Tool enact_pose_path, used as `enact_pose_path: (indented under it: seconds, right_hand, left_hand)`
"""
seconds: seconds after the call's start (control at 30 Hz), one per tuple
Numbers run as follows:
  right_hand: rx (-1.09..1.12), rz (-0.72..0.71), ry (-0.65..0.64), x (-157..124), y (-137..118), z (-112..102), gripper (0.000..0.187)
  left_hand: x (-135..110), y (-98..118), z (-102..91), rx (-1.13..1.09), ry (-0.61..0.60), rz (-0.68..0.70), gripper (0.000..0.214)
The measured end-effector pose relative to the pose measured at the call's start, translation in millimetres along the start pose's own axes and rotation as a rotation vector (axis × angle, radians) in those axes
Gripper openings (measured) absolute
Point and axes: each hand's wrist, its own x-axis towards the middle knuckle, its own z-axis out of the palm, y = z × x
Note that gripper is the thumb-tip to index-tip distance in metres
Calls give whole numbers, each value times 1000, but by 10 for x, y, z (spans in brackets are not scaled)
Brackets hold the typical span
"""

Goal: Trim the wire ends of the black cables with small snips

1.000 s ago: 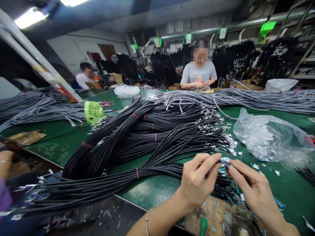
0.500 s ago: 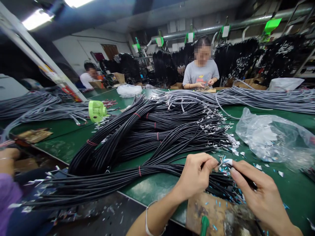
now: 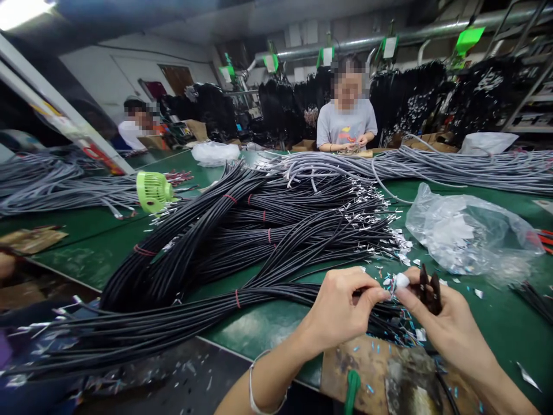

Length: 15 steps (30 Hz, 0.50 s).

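Note:
My left hand (image 3: 343, 305) is closed in a pinch at the end of a black cable, where thin coloured wires stick out. Right beside it, the thumb and fingers of my right hand (image 3: 451, 323) are closed on a white scrap of wrapping (image 3: 402, 280) at those wires. A dark two-armed hand tool (image 3: 430, 291) is also held in my right hand; its exact kind is hard to make out. Below and left of my hands lies a bundle of black cables (image 3: 263, 293), bound with a red tie (image 3: 237, 298).
More black cable bundles (image 3: 224, 248) pile up behind. Grey cables (image 3: 458, 167) lie farther back. A plastic bag of scraps (image 3: 470, 230) rests at right, a green fan (image 3: 153, 191) at left. A stained wooden board (image 3: 341, 369) sits in front. A co-worker (image 3: 347, 124) sits opposite.
The white scrap has bunched up between my right fingers, and the dark tool now shows upright in that hand. The whole view has shifted slightly.

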Motion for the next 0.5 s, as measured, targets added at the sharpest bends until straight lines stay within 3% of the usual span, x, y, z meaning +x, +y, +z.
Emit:
enact_pose_path:
  seconds: [0.2, 0.33, 0.4, 0.5]
  right_hand:
    - [95, 120, -19, 66, 71, -13, 25]
    - [263, 158, -60, 42, 40, 15, 27]
    - [279, 55, -131, 29, -3, 26, 24]
    - [66, -154, -132, 31, -20, 30, 18]
  left_hand:
    - [-2, -37, 44, 77, 92, 63, 8]
    - [2, -55, 69, 46, 62, 33, 15]
    - [8, -65, 83, 2, 17, -18, 23]
    - [15, -72, 103, -63, -63, -104, 34]
